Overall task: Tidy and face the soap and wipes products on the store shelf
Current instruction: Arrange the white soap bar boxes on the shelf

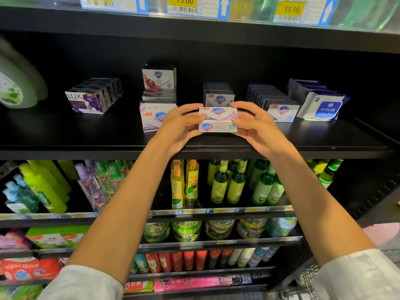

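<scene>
Black store shelving fills the view, several tiers deep. Nearest: two light sleeves at bottom edge, bare forearms reaching up and forward.

Lower tiers behind the arms: green and yellow spray bottles (184, 182), green glass bottles (236, 182), round green tubs (186, 230) one tier down, red packs under those.

Middle shelf (65, 146), front edge: left hand (179, 126) and right hand (257, 124) hold one Safeguard soap box (218, 120) between them, one at each end. Fingers curled over the top edge, thumbs on the front face. Box sits at the shelf front, centre; cannot tell if its base touches the board or is just above it.

Just left of the left hand: pale purple Safeguard pack (150, 116), more Safeguard boxes stacked behind it, topmost one (159, 77) standing upright. Directly behind the held box: short row of white Safeguard boxes (218, 95). Right of that: longer Safeguard row (275, 102) running back into the shelf. Far right: wipes packs (322, 106), blue-and-white, front one reads 99.9%. Far left: purple LUX soap boxes (93, 96), angled, well apart from the rest. Green-white bottles (15, 83) at the left edge, blurred.

Top: price rail with yellow 15.00 tags (183, 2) and blue arrows.
</scene>
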{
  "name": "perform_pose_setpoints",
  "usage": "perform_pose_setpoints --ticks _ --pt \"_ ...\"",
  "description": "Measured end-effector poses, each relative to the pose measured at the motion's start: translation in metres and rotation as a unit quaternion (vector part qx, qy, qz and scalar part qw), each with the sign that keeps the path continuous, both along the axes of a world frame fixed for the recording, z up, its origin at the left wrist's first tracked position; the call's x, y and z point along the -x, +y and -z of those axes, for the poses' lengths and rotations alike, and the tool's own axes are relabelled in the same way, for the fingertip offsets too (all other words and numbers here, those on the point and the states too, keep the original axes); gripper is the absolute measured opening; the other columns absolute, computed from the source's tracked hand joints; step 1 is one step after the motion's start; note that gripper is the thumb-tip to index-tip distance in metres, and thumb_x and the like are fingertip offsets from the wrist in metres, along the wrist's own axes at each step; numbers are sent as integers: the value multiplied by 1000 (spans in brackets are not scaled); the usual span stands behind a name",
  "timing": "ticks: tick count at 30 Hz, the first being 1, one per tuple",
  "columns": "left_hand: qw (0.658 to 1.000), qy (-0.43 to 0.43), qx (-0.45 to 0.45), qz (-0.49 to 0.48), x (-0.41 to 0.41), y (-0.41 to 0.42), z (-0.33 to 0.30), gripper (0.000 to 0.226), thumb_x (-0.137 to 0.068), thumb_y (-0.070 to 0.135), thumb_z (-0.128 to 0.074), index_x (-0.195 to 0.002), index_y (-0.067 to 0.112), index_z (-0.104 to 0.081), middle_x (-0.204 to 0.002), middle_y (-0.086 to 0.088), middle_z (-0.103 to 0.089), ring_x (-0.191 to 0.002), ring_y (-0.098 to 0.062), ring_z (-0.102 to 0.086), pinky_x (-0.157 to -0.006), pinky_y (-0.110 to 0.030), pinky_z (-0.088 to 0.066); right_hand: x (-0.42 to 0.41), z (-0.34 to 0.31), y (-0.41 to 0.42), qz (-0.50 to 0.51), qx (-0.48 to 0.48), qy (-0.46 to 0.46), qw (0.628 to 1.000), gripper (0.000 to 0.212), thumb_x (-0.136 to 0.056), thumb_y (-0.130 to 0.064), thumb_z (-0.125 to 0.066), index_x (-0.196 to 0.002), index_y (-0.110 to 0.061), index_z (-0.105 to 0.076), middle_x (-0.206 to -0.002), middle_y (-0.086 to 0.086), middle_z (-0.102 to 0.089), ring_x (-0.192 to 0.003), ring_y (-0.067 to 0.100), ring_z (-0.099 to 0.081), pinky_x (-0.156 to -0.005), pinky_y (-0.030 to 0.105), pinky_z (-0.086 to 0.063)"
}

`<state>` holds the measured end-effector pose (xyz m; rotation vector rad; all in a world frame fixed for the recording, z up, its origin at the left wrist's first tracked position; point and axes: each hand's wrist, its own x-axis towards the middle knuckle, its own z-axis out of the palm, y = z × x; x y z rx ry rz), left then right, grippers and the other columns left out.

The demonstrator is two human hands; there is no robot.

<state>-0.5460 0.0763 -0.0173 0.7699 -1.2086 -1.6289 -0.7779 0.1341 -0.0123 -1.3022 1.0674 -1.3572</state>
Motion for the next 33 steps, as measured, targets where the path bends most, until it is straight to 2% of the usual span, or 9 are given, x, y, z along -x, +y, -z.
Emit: perform_pose_setpoints --ticks 5,11,15,20,23,27,30,33 --pt "999 10 34 -9 0 4 -1 45 -93 -8 -68 -133 11 -63 -130 -13 -71 -119 -27 -71 -100 -48 -59 -2 -1 -3 11 -22 -49 999 46 -101 -12 -68 -145 -15 -56 -133 12 -71 -119 34 -70 -104 52 -56" --pt "998 -1 60 -13 -1 5 -2 51 -90 -10 -72 -132 16 -61 -129 -12 -69 -124 -25 -67 -98 -49 -60 -3 -1 -1 21 -20 6 1000 46 -97 -8 -71 -141 -13 -58 -126 13 -74 -121 27 -70 -107 51 -54" --pt "998 -34 58 -15 3 3 1 58 -88 -6 -76 -138 17 -59 -127 -14 -71 -123 -28 -67 -97 -47 -60 -2 1 -2 22 3 26 999 46 -94 -1 -73 -137 -11 -60 -129 14 -72 -124 26 -68 -109 57 -51" --pt "994 -68 80 -42 5 0 4 48 -86 -6 -78 -130 10 -66 -122 -11 -75 -118 -25 -71 -96 -44 -61 -4 2 -1 39 22 63 997 49 -94 -2 -74 -138 -14 -58 -125 12 -73 -122 23 -69 -105 53 -55" --pt "989 -86 95 -75 6 0 5 46 -85 -6 -79 -127 11 -69 -119 -9 -76 -116 -24 -72 -97 -47 -61 -9 5 -2 80 23 152 985 58 -91 -12 -80 -142 -18 -53 -124 7 -74 -117 17 -71 -106 48 -55" --pt "982 -98 109 -122 7 4 5 45 -87 -2 -80 -126 16 -68 -121 -6 -74 -117 -21 -70 -94 -43 -62 -10 10 9 136 13 350 927 71 -90 -43 -80 -151 -28 -46 -144 -5 -63 -135 13 -56 -113 36 -46" --pt "976 -110 114 -152 5 7 4 44 -87 0 -81 -124 20 -69 -123 -3 -73 -119 -18 -68 -93 -41 -63 -8 11 14 118 7 444 888 70 -88 -59 -74 -148 -31 -53 -150 -7 -57 -137 15 -52 -107 31 -43" --pt "961 -153 137 -183 -5 16 5 45 -85 0 -82 -122 22 -69 -125 -1 -70 -119 -14 -66 -90 -35 -63 -8 12 13 77 1 517 853 75 -83 -72 -69 -145 -32 -58 -156 -9 -50 -144 16 -46 -113 35 -40"
